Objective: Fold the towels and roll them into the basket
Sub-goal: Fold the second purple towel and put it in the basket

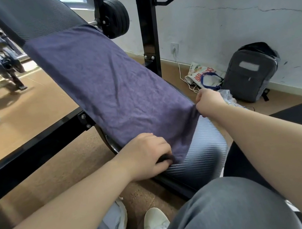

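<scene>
Towel flat on bench, left hand and right hand apparently pinching near corners

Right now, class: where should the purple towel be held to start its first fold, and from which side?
Grip the two near corners, as the left hand and right hand do, coming from the bench's low end. The towel lies flat up the sloped pad, so its near edge can be carried up to the far one.
</scene>
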The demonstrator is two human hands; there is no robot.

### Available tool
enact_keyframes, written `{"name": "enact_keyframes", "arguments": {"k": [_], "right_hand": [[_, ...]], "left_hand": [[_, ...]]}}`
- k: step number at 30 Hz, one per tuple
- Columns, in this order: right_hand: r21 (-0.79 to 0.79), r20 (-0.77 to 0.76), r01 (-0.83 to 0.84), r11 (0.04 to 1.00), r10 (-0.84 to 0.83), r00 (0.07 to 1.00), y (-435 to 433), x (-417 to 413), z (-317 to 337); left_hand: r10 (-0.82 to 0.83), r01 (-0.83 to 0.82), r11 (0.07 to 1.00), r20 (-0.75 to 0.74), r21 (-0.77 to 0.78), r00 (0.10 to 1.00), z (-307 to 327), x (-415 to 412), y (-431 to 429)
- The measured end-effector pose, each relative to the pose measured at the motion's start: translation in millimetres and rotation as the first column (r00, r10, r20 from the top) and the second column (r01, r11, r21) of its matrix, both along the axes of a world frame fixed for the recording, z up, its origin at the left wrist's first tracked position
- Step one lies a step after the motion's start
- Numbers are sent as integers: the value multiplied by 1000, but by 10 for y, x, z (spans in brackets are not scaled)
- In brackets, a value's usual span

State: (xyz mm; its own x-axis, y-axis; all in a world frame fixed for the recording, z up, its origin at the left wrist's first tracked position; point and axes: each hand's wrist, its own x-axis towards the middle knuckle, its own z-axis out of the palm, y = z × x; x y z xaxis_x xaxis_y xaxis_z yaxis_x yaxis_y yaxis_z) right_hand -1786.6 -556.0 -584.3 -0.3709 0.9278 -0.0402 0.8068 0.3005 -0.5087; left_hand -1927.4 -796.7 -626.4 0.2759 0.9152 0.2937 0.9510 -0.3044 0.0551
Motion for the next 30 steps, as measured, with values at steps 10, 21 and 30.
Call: {"name": "enact_keyframes", "arguments": {"k": [10, 21, 30], "right_hand": [[-497, -590, -43, 867, -300, 750, 61, -273, 365], [-264, -660, -153, 952, -62, 748, 34, -439, 730], [-152, -677, -150, 977, 8, 736, 43, -1090, 865]], "left_hand": [[385, -537, 831, 548, 143, 742, 452, -83, -38], [485, -790, 613, 773, 33, 409, 882, -703, -96], [457, -855, 516, 860, -47, 229, 1077, -1180, -234]]}}
